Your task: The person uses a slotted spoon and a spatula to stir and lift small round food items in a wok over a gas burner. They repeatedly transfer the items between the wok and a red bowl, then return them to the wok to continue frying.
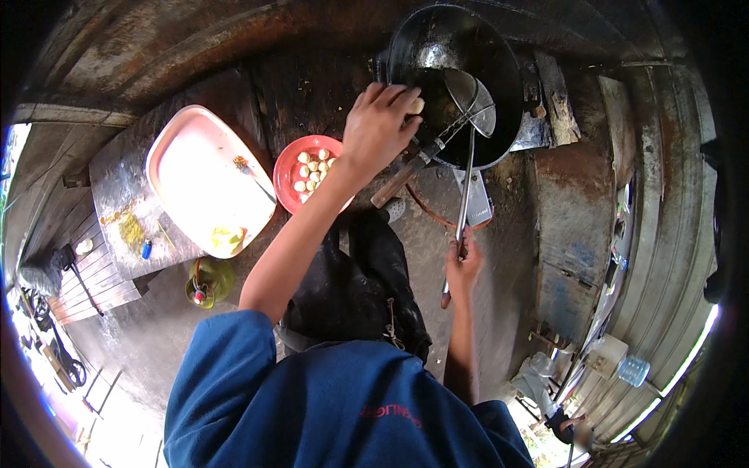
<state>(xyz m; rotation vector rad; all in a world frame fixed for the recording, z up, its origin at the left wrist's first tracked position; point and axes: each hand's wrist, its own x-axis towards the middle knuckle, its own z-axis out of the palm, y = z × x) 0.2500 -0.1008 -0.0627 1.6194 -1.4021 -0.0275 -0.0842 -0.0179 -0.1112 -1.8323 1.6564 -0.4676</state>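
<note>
My left hand (383,128) is over the near left rim of a black wok (409,52), with a small pale ball (416,106), apparently dough, pinched at its fingertips. A red plate (285,169) with several similar balls (313,166) lies below my left forearm, partly hidden by it. My right hand (463,260) grips the long metal handle of a cooking utensil (466,193), which reaches into the wok. A skimmer with a wooden handle (401,180) and twisted wire lies across the wok's rim. Its wires cross a round metal head (481,105); which handle that head belongs to, I cannot tell.
Left of the plate is a large pale tray (199,158) with food scraps. A blue lighter (146,249) lies on the table (117,193). Below stands a green gas cylinder (217,279). Firewood (556,99) is right of the wok. Another person (564,426) is at the lower right.
</note>
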